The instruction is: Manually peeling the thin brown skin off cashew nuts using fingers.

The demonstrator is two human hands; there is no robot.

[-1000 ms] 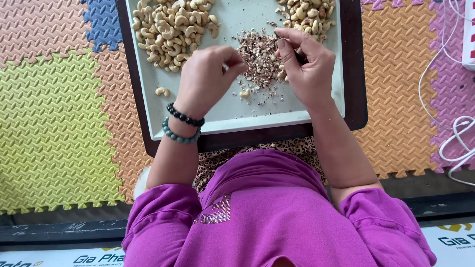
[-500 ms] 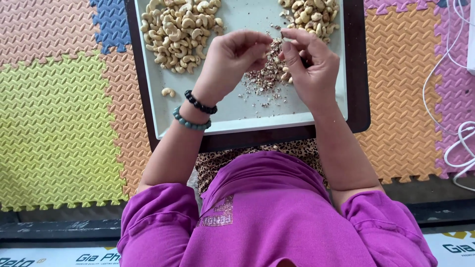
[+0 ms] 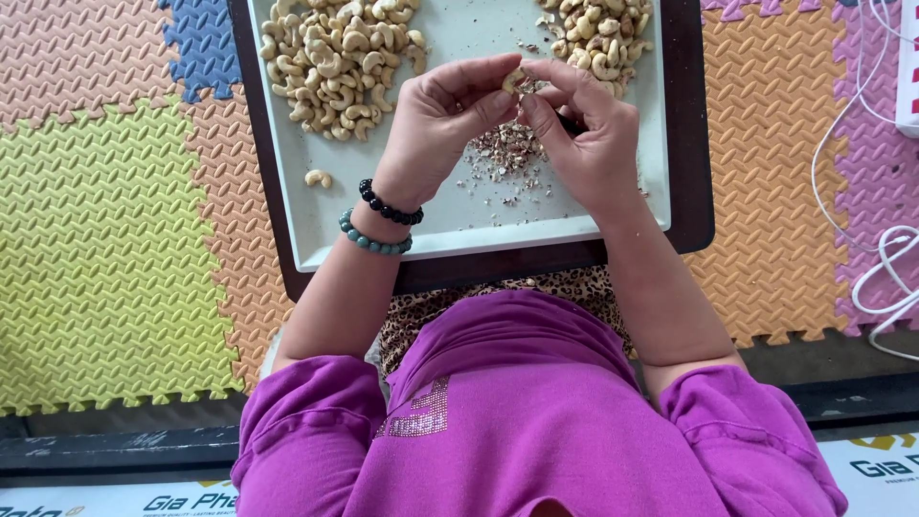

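Nearest the camera we see the purple sleeves (image 3: 316,421) and forearms of the person, reaching forward over a dark table (image 3: 498,266) set on a floor of coloured foam mats (image 3: 105,249). On the table rests a pale rectangular tray (image 3: 459,225). Above its middle our left hand (image 3: 436,120), with two bead bracelets (image 3: 378,225) at the wrist, closes its thumb and fingertips on a single cashew nut (image 3: 514,79). Our right hand (image 3: 584,129) meets it from the other side, fingers curled shut around a small dark tool (image 3: 571,123) and touching the same nut. Directly beneath both hands lies a heap of brown skin flakes (image 3: 503,153). One loose cashew (image 3: 318,178) lies apart near the tray's left edge. Farther off, a pile of pale peeled cashews (image 3: 335,62) fills the far left of the tray, and a pile of darker cashews (image 3: 598,33) the far right. White cables (image 3: 876,239) trail over the mats at right.
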